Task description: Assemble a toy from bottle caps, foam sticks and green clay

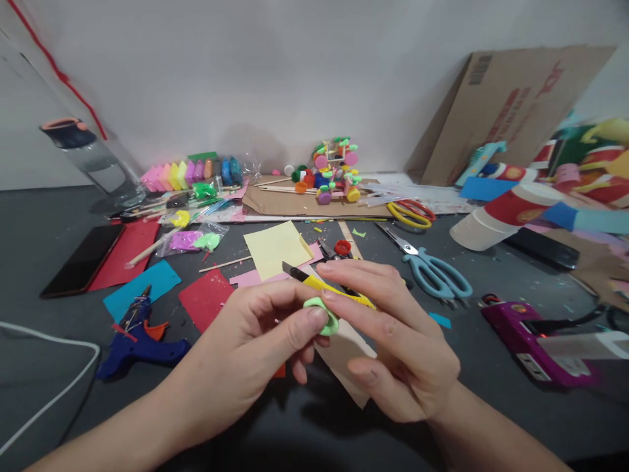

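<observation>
My left hand (pixel 275 328) pinches a small light-green clay piece (pixel 328 317) between thumb and finger; it looks like a rounded, hollow disc. My right hand (pixel 403 334) is open, its fingers stretched and its thumb apart, with a fingertip touching the top of the clay. Just behind the fingers is a yellow utility knife (pixel 317 282) with its dark blade out, partly hidden by my right hand. Below the hands lies a strip of cardboard (pixel 351 364). A pale yellow paper sheet (pixel 278 249) is beyond the knife.
A blue glue gun (pixel 142 347) lies at left, near a phone (pixel 81 259). Blue-handled scissors (pixel 427 265), a paper cup (pixel 506 216) and a purple power strip (pixel 535 347) are at right. Colourful clay-wheeled models (pixel 337 170) and clay packs (pixel 189 172) stand at the back.
</observation>
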Action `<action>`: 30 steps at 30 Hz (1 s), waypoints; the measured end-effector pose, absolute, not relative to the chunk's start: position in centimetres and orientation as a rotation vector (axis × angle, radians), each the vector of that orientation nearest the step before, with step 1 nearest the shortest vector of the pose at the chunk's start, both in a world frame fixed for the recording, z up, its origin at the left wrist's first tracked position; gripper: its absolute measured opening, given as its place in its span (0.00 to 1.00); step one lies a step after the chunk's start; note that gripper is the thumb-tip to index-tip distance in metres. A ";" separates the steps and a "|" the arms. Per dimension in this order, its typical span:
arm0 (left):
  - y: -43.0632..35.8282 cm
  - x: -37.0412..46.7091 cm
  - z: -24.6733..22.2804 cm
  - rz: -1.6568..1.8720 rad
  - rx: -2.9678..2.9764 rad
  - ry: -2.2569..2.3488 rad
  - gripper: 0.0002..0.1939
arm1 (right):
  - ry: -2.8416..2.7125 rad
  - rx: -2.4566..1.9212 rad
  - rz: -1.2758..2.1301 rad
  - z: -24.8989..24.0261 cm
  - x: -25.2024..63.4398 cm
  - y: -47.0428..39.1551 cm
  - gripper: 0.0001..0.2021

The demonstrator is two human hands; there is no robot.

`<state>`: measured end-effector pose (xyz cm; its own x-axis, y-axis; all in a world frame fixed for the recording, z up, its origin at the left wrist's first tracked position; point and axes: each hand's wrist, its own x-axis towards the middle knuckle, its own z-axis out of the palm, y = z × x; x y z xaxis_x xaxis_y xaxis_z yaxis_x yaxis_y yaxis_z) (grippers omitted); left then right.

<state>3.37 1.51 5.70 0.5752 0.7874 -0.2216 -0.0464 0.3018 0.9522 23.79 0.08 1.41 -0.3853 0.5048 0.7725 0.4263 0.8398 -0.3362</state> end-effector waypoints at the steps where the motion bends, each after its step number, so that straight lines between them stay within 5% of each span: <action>1: 1.5 3.4 5.8 0.640 1.142 0.795 0.14 | -2.026 -0.685 0.108 1.4 23.8 0.1 0.21; 12: 1.6 3.7 6.1 0.652 1.130 0.836 0.03 | -2.112 -0.663 -0.066 1.5 23.8 0.1 0.20; 30: 1.5 3.5 5.7 0.666 1.124 0.795 0.08 | -2.078 -0.616 0.053 1.2 23.4 0.5 0.22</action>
